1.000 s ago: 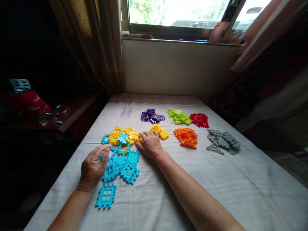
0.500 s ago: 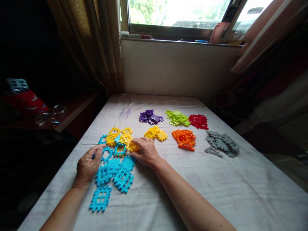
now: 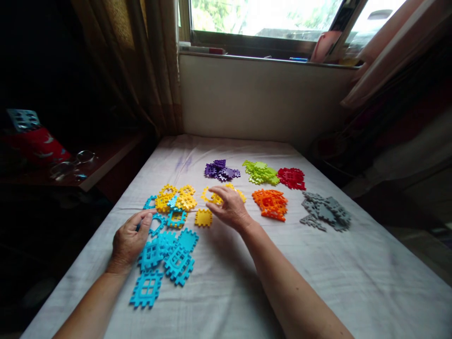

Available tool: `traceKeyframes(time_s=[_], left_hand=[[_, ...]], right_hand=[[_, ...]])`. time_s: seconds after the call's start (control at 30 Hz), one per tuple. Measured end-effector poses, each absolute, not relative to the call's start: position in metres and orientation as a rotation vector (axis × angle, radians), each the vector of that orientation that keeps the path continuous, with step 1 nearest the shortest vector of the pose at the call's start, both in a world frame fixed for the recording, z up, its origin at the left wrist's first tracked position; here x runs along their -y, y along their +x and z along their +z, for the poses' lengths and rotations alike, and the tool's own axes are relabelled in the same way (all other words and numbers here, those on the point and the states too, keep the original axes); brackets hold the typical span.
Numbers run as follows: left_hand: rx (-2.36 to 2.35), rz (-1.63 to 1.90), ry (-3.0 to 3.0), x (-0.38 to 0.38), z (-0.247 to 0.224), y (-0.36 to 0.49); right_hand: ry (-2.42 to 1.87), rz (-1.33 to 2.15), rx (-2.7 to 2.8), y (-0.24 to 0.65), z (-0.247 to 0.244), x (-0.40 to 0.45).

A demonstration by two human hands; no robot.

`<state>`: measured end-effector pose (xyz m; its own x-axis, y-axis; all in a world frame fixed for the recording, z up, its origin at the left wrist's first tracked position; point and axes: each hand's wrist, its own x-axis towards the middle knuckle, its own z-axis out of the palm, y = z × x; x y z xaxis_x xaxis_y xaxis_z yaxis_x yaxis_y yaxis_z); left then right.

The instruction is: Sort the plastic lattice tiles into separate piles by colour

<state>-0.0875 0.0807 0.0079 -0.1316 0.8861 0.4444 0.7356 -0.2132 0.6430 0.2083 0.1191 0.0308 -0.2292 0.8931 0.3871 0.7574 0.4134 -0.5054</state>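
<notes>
My left hand (image 3: 130, 241) rests at the left edge of the blue pile, fingers curled with the thumb close to them. A sliver of blue interlocking tile (image 3: 138, 227) shows between thumb and fingers. Beside it lie a blue tile with a round opening (image 3: 157, 225) and several more blue tiles (image 3: 151, 254). My right hand (image 3: 229, 207) is over the right-hand yellow tiles, thumb and fingers spread apart. A yellow tile with an opening (image 3: 205, 194) lies by its fingertips, partly hidden. Left of the thumb is a solid yellow tile (image 3: 203, 217). Yellow tiles (image 3: 166, 197) and blue ones overlap between the hands.
Purple tiles (image 3: 221, 170), lime green tiles (image 3: 260, 173) and red tiles (image 3: 291, 178) lie farther back. Orange tiles (image 3: 270, 205) and grey tiles (image 3: 326, 211) are to the right. Eyeglasses (image 3: 72, 165) sit on a dark side table (image 3: 102, 162) at left.
My right hand has moved right, from the mixed yellow and blue tiles to the other yellow tiles. A solid yellow tile now shows where it was. My left hand has barely moved.
</notes>
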Motion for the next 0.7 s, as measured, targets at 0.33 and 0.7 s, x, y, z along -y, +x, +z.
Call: traceKeyframes(time_s=[0.33, 0.7], left_hand=[[-1.845, 1.257, 1.899, -0.082, 0.006, -0.087], [-1.864, 1.227, 1.923, -0.082, 0.006, -0.088]], right_hand=[[-1.833, 0.184, 2.079, 0.275, 0.032, -0.126], [-1.636, 0.295, 2.287, 0.228, 0.059, -0.108]])
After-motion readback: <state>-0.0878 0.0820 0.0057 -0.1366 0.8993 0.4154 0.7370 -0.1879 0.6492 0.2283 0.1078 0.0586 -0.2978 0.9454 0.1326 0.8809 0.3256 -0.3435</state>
